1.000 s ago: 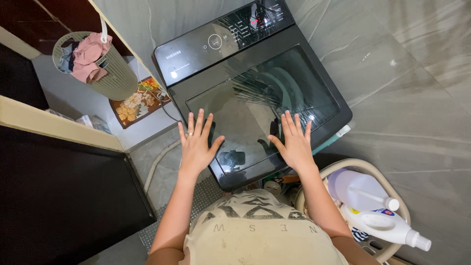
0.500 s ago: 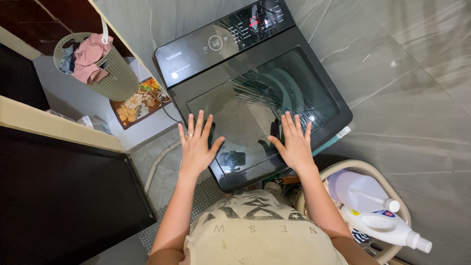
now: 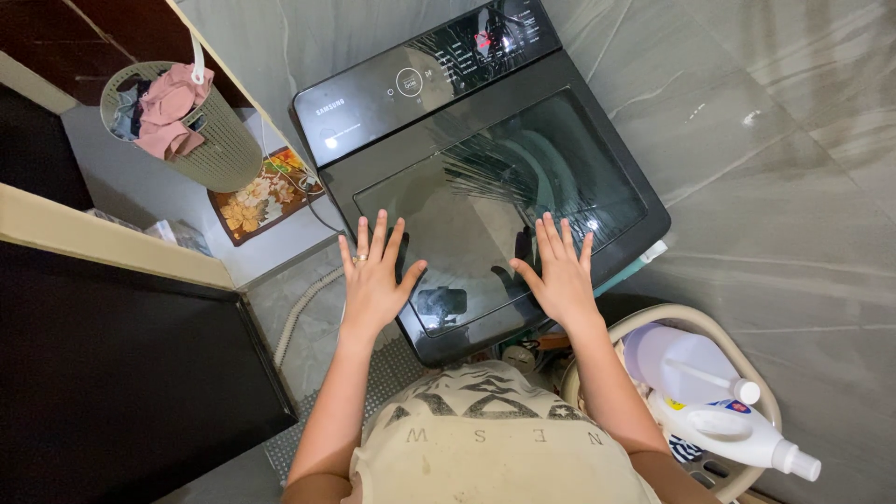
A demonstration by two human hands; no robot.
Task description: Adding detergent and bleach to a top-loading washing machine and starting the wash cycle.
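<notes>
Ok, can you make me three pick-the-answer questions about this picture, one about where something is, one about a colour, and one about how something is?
1. Where is the laundry basket with clothes in it?
A. On top of the washing machine
B. On the floor, off to the left side of the washing machine
C. In the person's hands

2. What colour is the bottle lying in the tub at the lower right?
A. White
B. Red
C. Black

3. How is the washing machine's lid?
A. Open
B. Taken off
C. Shut

Answers:
1. B, the basket stands on the floor left of the washing machine, near a flowered mat.
2. A, the bottle's body is white.
3. C, the glass lid lies flat, with the left hand and the right hand spread open over it.
</notes>
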